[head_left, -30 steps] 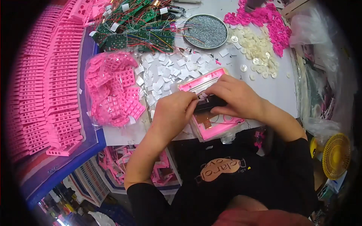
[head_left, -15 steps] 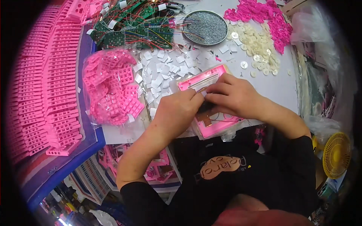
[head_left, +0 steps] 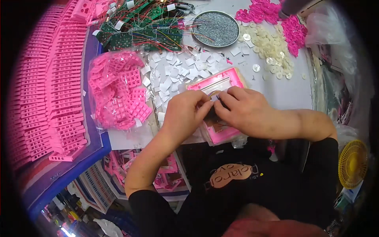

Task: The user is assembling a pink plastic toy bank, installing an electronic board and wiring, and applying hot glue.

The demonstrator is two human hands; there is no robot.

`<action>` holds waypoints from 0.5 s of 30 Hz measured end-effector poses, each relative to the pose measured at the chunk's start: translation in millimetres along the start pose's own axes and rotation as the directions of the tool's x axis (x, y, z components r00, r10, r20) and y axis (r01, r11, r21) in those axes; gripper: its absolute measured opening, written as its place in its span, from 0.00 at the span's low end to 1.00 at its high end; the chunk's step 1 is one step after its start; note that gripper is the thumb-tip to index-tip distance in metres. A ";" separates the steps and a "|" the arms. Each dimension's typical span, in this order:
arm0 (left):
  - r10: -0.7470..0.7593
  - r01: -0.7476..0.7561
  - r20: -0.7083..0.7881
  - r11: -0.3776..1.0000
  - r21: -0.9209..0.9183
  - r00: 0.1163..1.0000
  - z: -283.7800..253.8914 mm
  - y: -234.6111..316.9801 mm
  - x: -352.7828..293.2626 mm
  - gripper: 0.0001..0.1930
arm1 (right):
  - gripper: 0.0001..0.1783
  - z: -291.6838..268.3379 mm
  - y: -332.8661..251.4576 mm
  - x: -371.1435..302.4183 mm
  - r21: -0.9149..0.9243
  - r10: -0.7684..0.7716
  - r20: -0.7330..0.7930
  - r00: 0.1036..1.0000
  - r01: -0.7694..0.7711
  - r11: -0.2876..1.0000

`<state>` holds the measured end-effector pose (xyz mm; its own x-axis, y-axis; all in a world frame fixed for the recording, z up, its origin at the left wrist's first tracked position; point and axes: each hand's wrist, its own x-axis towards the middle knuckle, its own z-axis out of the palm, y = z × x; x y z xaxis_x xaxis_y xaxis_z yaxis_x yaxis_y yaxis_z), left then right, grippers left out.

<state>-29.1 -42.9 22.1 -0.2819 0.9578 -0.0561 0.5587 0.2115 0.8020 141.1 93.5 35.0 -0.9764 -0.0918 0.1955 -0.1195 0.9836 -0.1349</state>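
A pink plastic housing point(head_left: 225, 138) lies slightly tilted on a pad wrapped in clear film, close to the table's front edge. Thin wires and a small white piece show inside it between my fingertips. My left hand point(head_left: 185, 112) reaches over the housing's left side, thumb and forefinger pinched together at the wires. From the right, my right hand point(head_left: 248, 112) covers much of the housing, its fingers bent and closed at the same spot. Whatever the fingertips grip is too small and covered to name.
White paper-like squares point(head_left: 173, 73) lie scattered beyond my hands. A bag of pink keypads point(head_left: 118, 94), green circuit boards point(head_left: 146, 37) with wires, a round dish of screws point(head_left: 216, 28), cream discs point(head_left: 272, 47) and pink parts point(head_left: 292, 31) surround them. Stacked pink housings point(head_left: 65, 91) stand left.
My right hand has shifted slightly down and its elbow outward; both hands stay at the wires. A dark, blurred object has come into sight above the pink parts at the top right.
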 end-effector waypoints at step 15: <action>-0.206 0.238 0.224 0.963 -0.125 0.953 -7.5 1.9 15.3 0.07 | 0.18 -3.3 0.4 -0.7 -0.126 -0.152 -0.055 0.987 0.144 0.982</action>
<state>-38.1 -29.3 27.2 -0.2090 0.9124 -0.3518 0.3732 0.4070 0.8337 142.4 94.4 38.0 -0.9355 -0.2316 0.2670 -0.2355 0.9717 0.0179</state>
